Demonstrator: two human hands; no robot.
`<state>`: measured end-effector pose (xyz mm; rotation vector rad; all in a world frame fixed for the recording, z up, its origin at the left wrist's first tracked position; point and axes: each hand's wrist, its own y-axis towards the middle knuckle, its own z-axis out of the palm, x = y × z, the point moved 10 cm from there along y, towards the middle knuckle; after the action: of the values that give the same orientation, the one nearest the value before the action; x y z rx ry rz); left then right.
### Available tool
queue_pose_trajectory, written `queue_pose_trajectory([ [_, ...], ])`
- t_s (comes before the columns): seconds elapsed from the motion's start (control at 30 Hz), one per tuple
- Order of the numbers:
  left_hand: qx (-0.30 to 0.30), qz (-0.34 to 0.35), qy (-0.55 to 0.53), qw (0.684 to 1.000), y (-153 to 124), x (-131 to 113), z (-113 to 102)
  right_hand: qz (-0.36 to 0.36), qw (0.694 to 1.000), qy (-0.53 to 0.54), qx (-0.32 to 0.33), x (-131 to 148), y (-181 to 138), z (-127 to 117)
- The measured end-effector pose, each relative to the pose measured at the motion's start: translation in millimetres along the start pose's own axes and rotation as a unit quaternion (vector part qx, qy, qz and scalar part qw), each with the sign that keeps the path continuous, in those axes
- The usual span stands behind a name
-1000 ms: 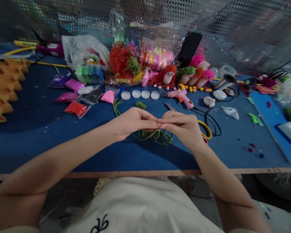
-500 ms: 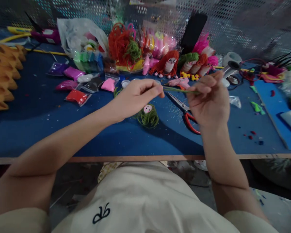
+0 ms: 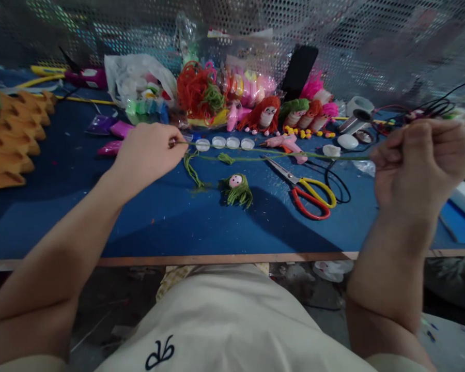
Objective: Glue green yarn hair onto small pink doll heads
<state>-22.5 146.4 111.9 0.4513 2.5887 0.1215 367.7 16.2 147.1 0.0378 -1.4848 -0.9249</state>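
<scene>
The left hand's [image 3: 149, 157] curled fingers and the right hand's [image 3: 418, 160] pinched ones grip green yarn [image 3: 344, 157], stretched between them. Nearer the body than the fingertips, between both hands, lies a green-haired doll head [image 3: 235, 181]; open-handled scissors [image 3: 291, 178] sit closer to the right fingers.

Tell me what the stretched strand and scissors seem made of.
Strand: probably yarn, matte, from its dull green, thin, thread-like look; fibre unclear.
Scissors: blades likely metal, from their grey sheen; handles perhaps smooth plastic, from their solid red and yellow.
</scene>
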Motion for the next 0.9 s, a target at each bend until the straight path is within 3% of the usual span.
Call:
queue_pose_trajectory([
  [0.07,-0.018,-0.021,-0.021,0.999,2,17,-6,0.027,1.000,-0.016,-0.004,-12,2,-15],
  [0.1,0.000,-0.035,-0.064,0.997,3,25,-2,0.056,0.998,-0.034,0.002,-21,2,-21],
  [0.17,0.013,-0.102,-0.233,0.967,6,46,5,0.089,0.993,-0.074,-0.031,-33,1,-39],
  [0.23,-0.051,-0.192,-0.401,0.895,6,71,4,0.107,0.984,-0.114,-0.080,-40,-2,-58],
  [0.33,-0.065,-0.277,-0.583,0.761,5,89,17,0.153,0.968,-0.146,-0.135,-49,-10,-74],
  [0.37,-0.054,-0.294,-0.617,0.728,5,91,22,0.171,0.962,-0.148,-0.151,-52,-12,-78],
  [0.43,-0.048,-0.317,-0.647,0.692,3,95,25,0.193,0.953,-0.145,-0.185,-55,-15,-86],
  [0.5,-0.054,-0.329,-0.639,0.693,1,102,22,0.190,0.947,-0.134,-0.221,-54,-15,-94],
  [0.63,-0.050,-0.317,-0.602,0.731,1,112,15,0.154,0.935,-0.101,-0.303,-50,-12,-118],
  [0.73,-0.081,-0.309,-0.600,0.733,3,119,11,0.161,0.920,-0.070,-0.350,-61,-15,-141],
  [0.83,-0.101,-0.332,-0.587,0.731,5,129,21,0.153,0.911,-0.060,-0.378,-73,-20,-166],
  [0.9,-0.132,-0.335,-0.554,0.750,8,138,24,0.137,0.915,-0.067,-0.374,-76,-23,-181],
])
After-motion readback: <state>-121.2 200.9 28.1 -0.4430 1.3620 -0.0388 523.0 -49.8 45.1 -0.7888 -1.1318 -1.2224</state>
